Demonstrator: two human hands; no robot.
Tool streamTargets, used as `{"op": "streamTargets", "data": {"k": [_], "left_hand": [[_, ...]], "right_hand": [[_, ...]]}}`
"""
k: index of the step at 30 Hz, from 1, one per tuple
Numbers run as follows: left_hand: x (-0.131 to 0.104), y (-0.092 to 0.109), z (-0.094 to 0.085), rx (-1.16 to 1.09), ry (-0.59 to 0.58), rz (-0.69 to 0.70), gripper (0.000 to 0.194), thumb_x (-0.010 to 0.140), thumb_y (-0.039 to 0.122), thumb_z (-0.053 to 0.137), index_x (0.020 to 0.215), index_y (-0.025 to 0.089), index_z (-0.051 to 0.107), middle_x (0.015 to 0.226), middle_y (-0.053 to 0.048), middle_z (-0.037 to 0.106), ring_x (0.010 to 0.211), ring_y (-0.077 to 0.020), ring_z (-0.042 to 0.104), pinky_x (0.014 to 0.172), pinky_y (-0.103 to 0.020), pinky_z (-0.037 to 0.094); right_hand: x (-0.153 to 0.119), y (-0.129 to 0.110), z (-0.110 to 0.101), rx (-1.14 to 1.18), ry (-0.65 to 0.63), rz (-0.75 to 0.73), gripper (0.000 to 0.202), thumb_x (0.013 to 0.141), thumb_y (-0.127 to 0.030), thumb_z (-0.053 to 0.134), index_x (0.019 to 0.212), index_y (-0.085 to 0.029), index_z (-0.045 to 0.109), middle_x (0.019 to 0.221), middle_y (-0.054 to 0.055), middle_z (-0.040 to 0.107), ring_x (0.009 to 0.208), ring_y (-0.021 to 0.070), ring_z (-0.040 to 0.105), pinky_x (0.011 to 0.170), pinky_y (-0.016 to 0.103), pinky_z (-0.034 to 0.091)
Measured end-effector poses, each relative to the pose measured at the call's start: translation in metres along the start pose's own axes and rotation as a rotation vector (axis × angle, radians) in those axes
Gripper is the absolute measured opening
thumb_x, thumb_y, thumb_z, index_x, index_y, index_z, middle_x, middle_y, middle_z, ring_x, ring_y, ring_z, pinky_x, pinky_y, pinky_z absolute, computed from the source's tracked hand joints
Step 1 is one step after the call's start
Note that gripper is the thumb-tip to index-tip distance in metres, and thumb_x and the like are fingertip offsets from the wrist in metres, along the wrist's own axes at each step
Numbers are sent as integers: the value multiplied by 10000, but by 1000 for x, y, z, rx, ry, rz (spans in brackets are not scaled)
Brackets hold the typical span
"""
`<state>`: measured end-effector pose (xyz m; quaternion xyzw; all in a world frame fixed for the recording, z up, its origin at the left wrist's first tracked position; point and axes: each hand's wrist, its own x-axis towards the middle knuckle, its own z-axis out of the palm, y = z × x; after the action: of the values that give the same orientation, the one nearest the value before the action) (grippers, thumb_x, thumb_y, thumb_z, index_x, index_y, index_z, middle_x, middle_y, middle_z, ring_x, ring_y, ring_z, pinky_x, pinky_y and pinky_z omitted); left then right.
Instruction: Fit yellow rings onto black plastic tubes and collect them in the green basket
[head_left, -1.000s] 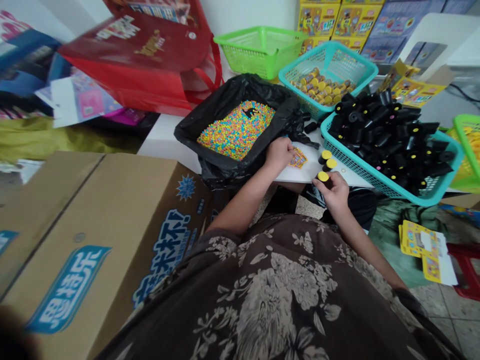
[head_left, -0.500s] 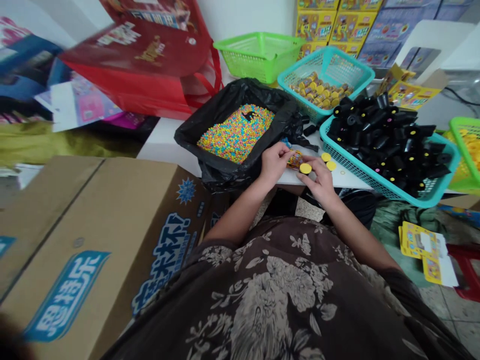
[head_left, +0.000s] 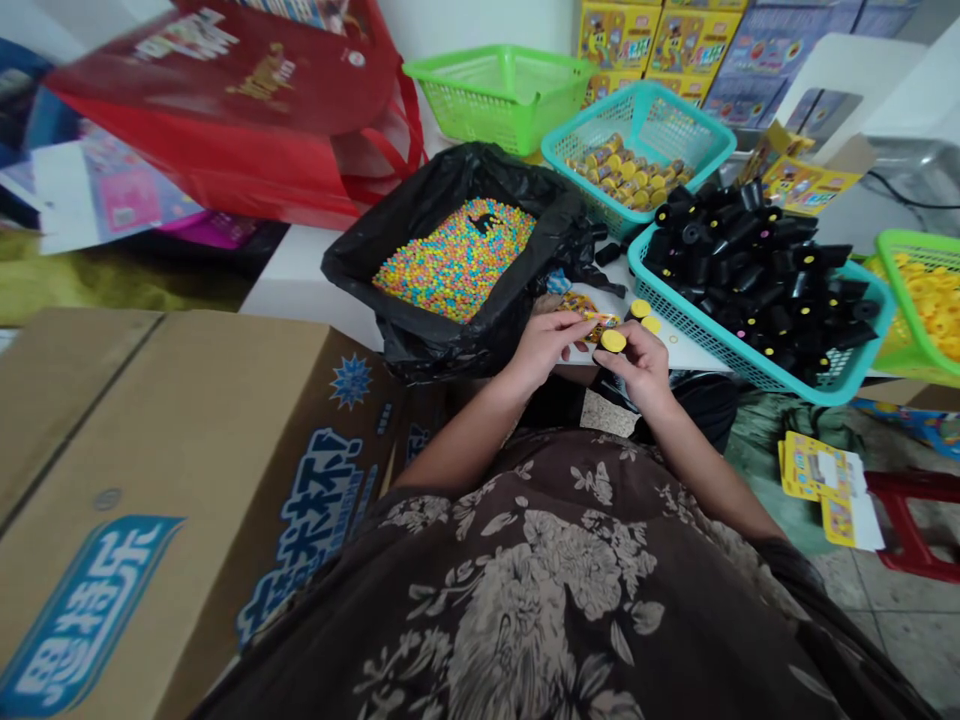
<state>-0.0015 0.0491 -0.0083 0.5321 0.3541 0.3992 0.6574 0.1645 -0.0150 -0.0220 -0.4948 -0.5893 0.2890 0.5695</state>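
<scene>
Above the table's front edge, my right hand grips a small black cup with a round yellow lid, lid facing up. My left hand is close beside it, thumb and fingers pinched on a small printed yellow-orange label that reaches toward the lid. More printed labels lie on the table just beyond my left fingers. Behind my right hand are two more yellow-topped pieces, one being a yellow lid. My fingers partly cover the cup and the label.
A black-lined bin of colourful candy balls stands left of my hands. At right, a turquoise basket holds black cups; another turquoise basket behind holds yellow-capped jars. A large cardboard box is at left, a red bag behind it.
My left hand has moved in toward the lidded cup, bringing a label up near the lid. The right hand still grips the cup. The whole view has shifted slightly.
</scene>
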Motion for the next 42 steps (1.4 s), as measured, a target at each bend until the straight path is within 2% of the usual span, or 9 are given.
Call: {"op": "streamTargets", "data": {"k": [5,9,12,19,26,29,35,38,42], "left_hand": [[-3,0,1,111,41,72,481,700,603,856,618,164,677,572,12,593,488,-70,403,475,-234,252],[-6,-2,3,114,69,135,512,618,607,914,611,169,649,579,26,573,524,-76,414,506,-233,288],[-11,-3,3,139,13,130,521,619,600,929,620,171,634,572,32,566,512,-79,416,509,-239,313],[-23,3,1,297,-76,313,399,708,533,915,717,178,733,690,-6,696,625,-124,586,605,-260,443],[-28,10,2,365,-157,475,305,771,484,900,781,199,790,766,-26,755,672,-133,629,637,-263,474],[-28,8,4,311,-186,425,308,750,483,910,813,200,809,781,-30,762,670,-133,627,631,-263,472],[-26,1,7,91,-199,135,441,622,534,961,792,163,794,778,-40,744,715,-150,647,703,-287,512],[-26,-1,9,17,-208,39,496,557,537,985,789,154,773,722,-15,713,643,-123,601,656,-274,494],[-26,-5,12,-43,-220,-28,502,568,536,982,791,151,751,670,4,686,567,-97,551,561,-245,437]], "right_hand": [[-5,-1,-7,33,-5,9,355,755,-549,878,815,-247,699,807,-15,652,762,180,581,715,332,451],[-5,-2,-16,128,106,21,317,757,-523,876,824,-262,708,846,-9,649,822,189,596,780,348,485],[-3,-5,-22,197,154,42,310,762,-521,863,837,-269,700,842,-10,634,808,187,593,786,354,502],[-1,-29,-24,223,47,32,381,773,-566,849,1042,-322,734,915,-9,686,878,205,654,804,362,546],[0,-41,-24,243,-14,130,377,673,-540,924,888,-276,763,778,-38,675,720,156,611,680,311,506],[1,-37,-23,231,-17,151,386,676,-541,919,886,-267,744,772,-39,668,722,156,613,694,315,512],[0,-31,-21,159,-23,152,422,687,-562,920,905,-266,713,783,-37,663,725,162,611,691,328,517],[-2,-32,-20,145,9,140,436,668,-557,937,899,-265,710,808,-36,682,741,163,622,693,326,520],[-2,-34,-20,101,18,104,421,684,-540,935,903,-262,706,815,-35,684,745,162,627,695,322,523]]}}
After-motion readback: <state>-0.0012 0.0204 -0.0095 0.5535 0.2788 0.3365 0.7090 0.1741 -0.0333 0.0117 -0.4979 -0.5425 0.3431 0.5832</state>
